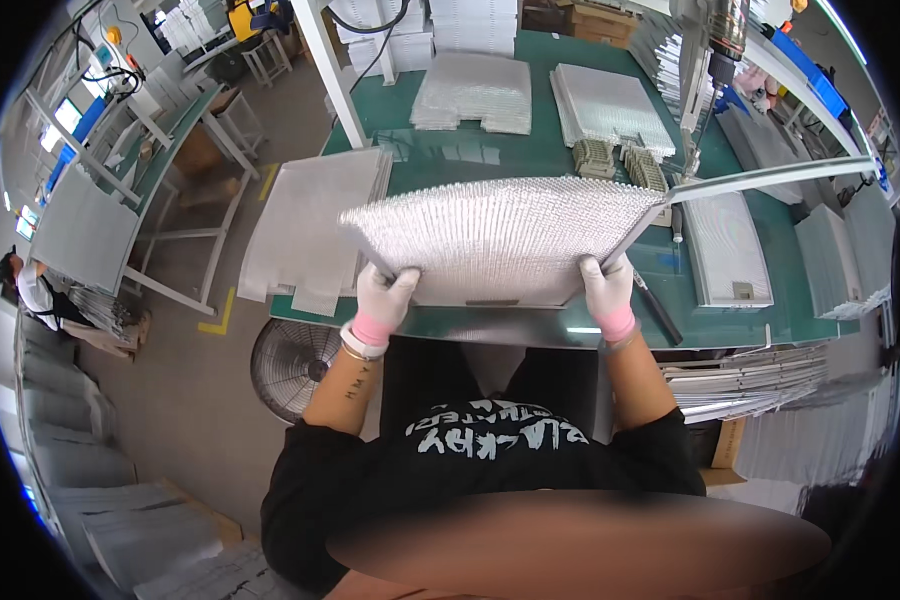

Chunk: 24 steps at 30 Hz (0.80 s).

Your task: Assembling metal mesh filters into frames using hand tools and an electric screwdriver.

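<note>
Over the table [570, 50], both hands [386, 300] [607, 290] hold a panel [510, 240].

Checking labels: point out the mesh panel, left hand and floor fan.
Mesh panel [500, 240]: head view, middle of its face.
Left hand [381, 297]: head view, glove's middle.
Floor fan [293, 369]: head view, wire guard.

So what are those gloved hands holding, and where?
A pleated silvery mesh panel: the left hand grips its left grey edge strip, the right hand its right grey edge strip.

On the floor [185, 400] to my left I see a round fan [288, 372] and yellow tape [214, 328]; farther left, a person [40, 297] near a workbench [182, 128].
</note>
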{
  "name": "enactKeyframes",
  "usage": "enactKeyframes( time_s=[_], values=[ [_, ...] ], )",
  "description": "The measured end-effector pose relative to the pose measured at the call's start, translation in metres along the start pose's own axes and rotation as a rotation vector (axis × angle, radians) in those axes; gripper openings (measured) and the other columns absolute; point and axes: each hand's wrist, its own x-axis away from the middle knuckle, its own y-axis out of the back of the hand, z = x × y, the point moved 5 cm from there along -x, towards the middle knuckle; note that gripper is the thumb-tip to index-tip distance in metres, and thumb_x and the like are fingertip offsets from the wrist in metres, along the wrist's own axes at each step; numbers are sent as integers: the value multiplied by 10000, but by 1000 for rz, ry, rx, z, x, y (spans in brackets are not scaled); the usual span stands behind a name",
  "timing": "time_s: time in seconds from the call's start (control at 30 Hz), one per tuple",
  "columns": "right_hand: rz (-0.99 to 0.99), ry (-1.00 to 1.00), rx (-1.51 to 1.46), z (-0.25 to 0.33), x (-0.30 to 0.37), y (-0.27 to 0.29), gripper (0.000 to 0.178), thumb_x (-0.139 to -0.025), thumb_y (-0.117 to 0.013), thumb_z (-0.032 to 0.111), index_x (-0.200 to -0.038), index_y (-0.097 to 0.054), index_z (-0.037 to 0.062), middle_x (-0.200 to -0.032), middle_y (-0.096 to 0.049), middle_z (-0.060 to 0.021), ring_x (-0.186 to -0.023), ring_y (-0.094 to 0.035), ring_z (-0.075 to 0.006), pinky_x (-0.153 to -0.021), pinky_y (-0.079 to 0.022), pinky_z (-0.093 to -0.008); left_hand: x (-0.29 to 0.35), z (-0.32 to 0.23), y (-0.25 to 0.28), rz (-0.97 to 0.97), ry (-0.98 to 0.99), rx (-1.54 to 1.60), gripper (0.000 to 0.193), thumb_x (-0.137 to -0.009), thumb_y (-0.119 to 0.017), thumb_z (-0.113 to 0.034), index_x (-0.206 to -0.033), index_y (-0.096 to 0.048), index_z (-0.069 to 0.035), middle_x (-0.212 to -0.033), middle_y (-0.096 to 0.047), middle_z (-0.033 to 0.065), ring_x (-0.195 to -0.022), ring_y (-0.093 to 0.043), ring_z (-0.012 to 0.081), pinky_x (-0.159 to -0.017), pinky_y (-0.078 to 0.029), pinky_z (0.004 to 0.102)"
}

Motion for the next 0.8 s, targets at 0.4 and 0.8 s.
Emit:
enactKeyframes(
  time_s=[0.4,0.8],
  values=[
    [96,228,6,128,-54,-5,169,-862,-577,-18,-1013,-651,-29,-910,-663,-66,-780,-592,-105,-740,-473,-251,-58,-103,13,-62,-157,85,282,-795,-617,2,-1075,-635,22,-969,-659,69,-862,-601,130,-772,-490,299],
    [583,574,-302,131,42,11,345,-859,-710,339,-727,-603,40,-774,-700,-104,-748,-702,-272,-625,-552,-373,13,-82,-27,1380,-386,608,610,-898,-617,-557,-1171,-643,-12,-1185,-591,255,-1119,-565,379,-968,-422,524]
  ],
)
